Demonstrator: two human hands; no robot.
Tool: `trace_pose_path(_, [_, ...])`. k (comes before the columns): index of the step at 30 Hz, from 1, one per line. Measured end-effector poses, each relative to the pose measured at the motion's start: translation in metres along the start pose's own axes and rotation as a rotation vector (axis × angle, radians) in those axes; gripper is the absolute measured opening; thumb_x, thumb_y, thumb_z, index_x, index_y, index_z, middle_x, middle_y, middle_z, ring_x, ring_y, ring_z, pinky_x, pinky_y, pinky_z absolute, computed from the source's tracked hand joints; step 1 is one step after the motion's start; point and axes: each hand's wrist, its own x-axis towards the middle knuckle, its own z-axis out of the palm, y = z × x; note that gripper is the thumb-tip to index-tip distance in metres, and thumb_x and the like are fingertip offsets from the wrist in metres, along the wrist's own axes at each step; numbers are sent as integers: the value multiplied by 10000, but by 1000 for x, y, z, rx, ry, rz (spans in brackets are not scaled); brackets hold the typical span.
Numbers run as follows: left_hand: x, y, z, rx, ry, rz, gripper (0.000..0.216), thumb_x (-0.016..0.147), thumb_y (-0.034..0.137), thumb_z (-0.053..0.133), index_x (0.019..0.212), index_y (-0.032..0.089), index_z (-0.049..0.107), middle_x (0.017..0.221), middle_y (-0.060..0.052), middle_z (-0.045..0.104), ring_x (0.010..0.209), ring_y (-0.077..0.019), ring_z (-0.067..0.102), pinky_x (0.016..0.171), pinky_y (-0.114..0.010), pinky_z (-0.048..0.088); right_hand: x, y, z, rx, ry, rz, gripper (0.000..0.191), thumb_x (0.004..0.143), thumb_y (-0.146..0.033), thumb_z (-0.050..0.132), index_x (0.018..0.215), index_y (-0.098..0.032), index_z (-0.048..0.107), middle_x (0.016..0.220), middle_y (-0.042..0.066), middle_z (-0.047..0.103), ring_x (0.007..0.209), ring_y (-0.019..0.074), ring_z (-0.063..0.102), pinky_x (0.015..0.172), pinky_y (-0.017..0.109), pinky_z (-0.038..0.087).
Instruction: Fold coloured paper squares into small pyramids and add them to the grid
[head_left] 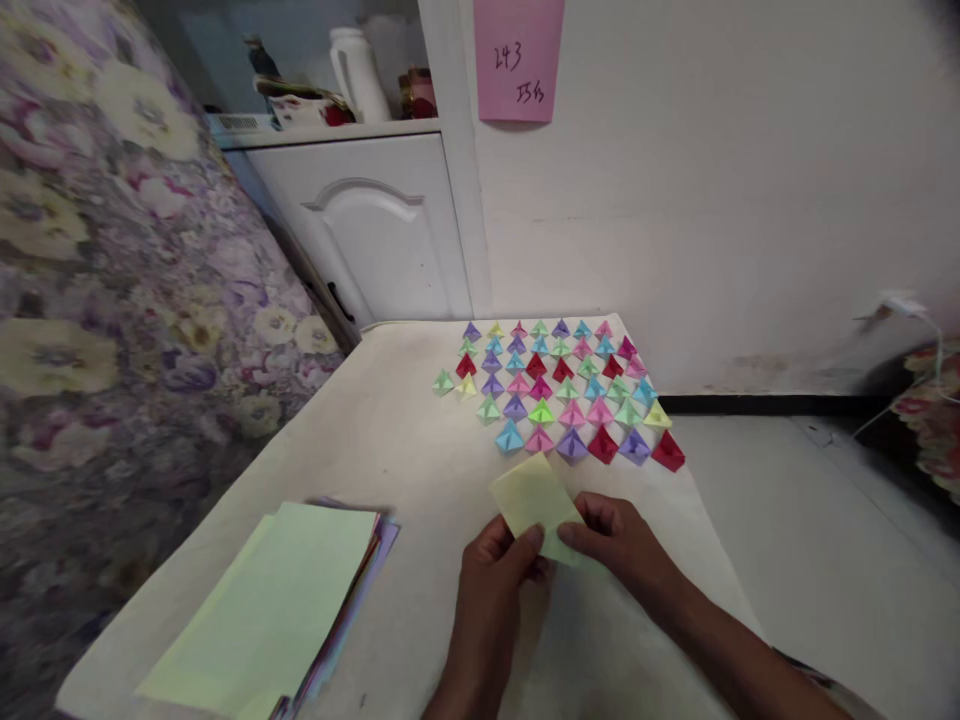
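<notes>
Both my hands pinch a pale yellow folded paper [534, 500] over the near middle of the white table [390, 430]. My left hand [495, 570] grips its lower left edge with thumb and fingers closed. My right hand [619, 545] holds its lower right edge, fingers closed on it. Just beyond the paper lie rows of several small folded paper shapes [559, 390] in purple, pink, red, green and blue, reaching to the table's far edge.
A stack of coloured paper sheets [277, 610], pale green on top, lies at the near left of the table. A floral fabric [112, 300] rises at left. A white cabinet [375, 240] and wall with a pink note [517, 60] stand behind.
</notes>
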Motion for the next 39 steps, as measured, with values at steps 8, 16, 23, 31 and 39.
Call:
trace_pose_path(8, [-2, 3, 2, 106, -1, -35, 171, 715, 280, 649, 713, 108, 643, 499, 17, 533, 475, -84, 434, 479, -194, 339, 0, 4, -1, -2, -48, -8, 215, 738, -351, 640, 738, -148, 570, 641, -15, 543, 580, 115, 482, 532, 220, 344])
trace_pose_path(16, [0, -4, -2, -65, -18, -29, 206, 795, 337, 573, 752, 139, 611, 558, 21, 523, 504, -77, 430, 490, -191, 329, 1, 4, -2, 41, -65, 0, 194, 741, -332, 642, 737, -152, 567, 666, -10, 562, 608, 130, 519, 549, 226, 370])
trace_pose_path(23, [2, 2, -4, -241, -21, -55, 212, 789, 335, 593, 742, 129, 609, 589, 13, 533, 519, -71, 434, 477, -181, 330, 2, 6, -2, 39, -107, 20, 201, 727, -332, 651, 746, -145, 582, 676, -5, 569, 612, 131, 518, 561, 230, 382])
trace_pose_path(31, [1, 5, 1, -434, -98, -158, 240, 768, 288, 627, 919, 103, 611, 752, -76, 665, 637, -151, 600, 564, -233, 436, 1, 7, -1, 86, -219, 1, 180, 722, -309, 666, 758, -148, 595, 698, -1, 580, 665, 151, 552, 610, 250, 413])
trace_pose_path(39, [4, -8, 0, -384, 52, -106, 216, 672, 240, 720, 810, 162, 574, 691, 0, 643, 581, -104, 576, 596, -220, 437, 0, 6, -1, 65, -241, -7, 146, 719, -273, 663, 753, -149, 596, 713, 5, 581, 701, 164, 556, 643, 263, 413])
